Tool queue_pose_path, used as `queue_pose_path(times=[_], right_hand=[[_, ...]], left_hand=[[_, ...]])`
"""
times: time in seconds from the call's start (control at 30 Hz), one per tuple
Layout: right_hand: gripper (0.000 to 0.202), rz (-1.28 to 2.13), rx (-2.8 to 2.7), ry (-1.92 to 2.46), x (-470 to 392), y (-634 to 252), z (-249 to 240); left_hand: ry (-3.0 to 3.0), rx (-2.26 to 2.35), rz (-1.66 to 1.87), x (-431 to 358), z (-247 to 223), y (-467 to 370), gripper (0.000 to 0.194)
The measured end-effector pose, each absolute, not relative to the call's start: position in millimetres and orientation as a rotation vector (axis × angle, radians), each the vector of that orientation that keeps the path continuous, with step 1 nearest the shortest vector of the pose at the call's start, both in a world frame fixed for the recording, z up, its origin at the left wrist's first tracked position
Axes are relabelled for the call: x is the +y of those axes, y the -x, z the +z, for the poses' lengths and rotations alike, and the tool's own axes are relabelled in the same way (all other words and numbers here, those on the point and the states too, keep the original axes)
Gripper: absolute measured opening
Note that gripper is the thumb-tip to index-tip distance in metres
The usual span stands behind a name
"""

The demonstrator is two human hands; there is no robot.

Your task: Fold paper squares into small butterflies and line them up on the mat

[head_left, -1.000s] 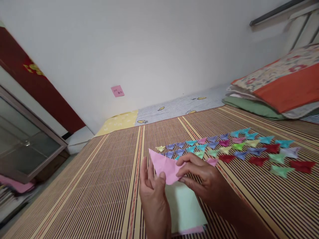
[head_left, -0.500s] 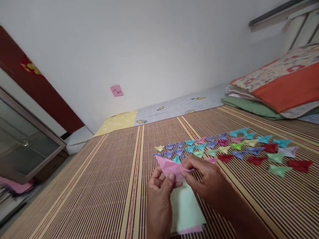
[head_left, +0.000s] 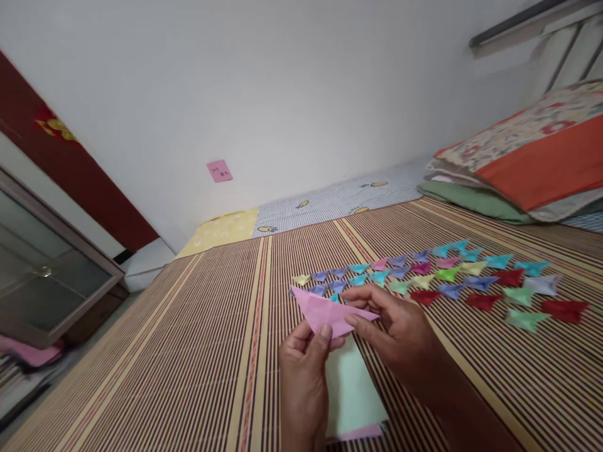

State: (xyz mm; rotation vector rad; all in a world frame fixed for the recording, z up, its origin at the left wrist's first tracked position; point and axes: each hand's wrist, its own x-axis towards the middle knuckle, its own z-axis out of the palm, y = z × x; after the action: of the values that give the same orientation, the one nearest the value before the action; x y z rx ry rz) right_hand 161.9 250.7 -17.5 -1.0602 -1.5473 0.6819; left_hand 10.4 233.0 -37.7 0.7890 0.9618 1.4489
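A folded pink sheet of paper (head_left: 325,314), roughly triangular with pointed ends, is held up between both hands. My left hand (head_left: 306,364) pinches its lower edge, thumb on the near face. My right hand (head_left: 386,320) grips the right part, with the thumb in front and the fingers behind; a pointed tip sticks out past the thumb. Below the hands lies a stack of coloured paper (head_left: 355,389), pale green on top with pink showing at the bottom edge. Rows of small folded paper shapes (head_left: 481,269) in several colours lie behind and to the right.
The striped mat (head_left: 188,351) covers the whole surface. Folded bedding (head_left: 527,169) is piled at the back right. A pink note (head_left: 219,171) is stuck on the wall. At the left stands a cabinet with a glass door (head_left: 42,263).
The right end of the pink paper, mostly covered by my right fingers before, now shows as a flat point. My right hand has opened slightly around it; my left hand keeps its pinch.
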Motion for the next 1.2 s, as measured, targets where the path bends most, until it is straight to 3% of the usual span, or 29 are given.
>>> queue_pose_path(times=[0.13, 0.3, 0.5, 0.7, 1.2], right_hand=[[0.010, 0.766, -1.554, 1.047, 249.4, -164.4, -15.9], [0.024, 0.871, -1.728, 1.022, 245.9, -168.7, -11.6], [0.023, 1.107, -1.824, 0.853, 240.5, -176.1, -6.4], [0.016, 1.135, -1.464, 0.887, 239.2, -166.2, -4.7], [0.012, 1.088, -1.511, 0.865, 237.0, -163.2, -3.3]], left_hand=[[-0.790, 0.936, 1.470, 234.1, -34.3, -8.9, 0.033], [-0.707, 0.846, 1.507, 236.0, -33.3, -3.2, 0.029], [-0.610, 0.632, 1.437, 240.7, -37.5, 7.6, 0.028], [-0.755, 0.607, 1.266, 238.6, -51.3, 6.0, 0.022], [-0.788, 0.633, 1.196, 235.5, -57.1, -2.0, 0.027]])
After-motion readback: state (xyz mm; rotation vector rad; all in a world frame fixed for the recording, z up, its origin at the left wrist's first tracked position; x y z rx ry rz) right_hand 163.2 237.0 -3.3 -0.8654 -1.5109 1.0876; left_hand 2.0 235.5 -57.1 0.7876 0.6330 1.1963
